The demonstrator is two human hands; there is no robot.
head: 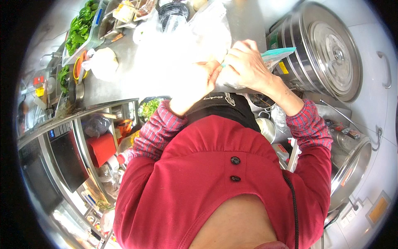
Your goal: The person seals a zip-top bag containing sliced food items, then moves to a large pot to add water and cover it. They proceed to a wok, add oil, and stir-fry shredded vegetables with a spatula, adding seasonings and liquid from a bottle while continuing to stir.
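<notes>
My left hand and my right hand meet near the front edge of a steel worktop. Between their fingers they pinch the edge of a clear plastic zip bag, where a bit of teal shows. A wide teal zip strip sticks out to the right behind my right hand; whether it belongs to the same bag I cannot tell. Just beyond my hands lies a large translucent plastic bag, washed out by glare. Strong light hides much of my left hand and what lies around it.
Green peppers fill a clear plastic tub at the far left. Nearer are a pale round item and orange-handled scissors. A black bowl sits at the back. A big lidded steel pot stands close on the right.
</notes>
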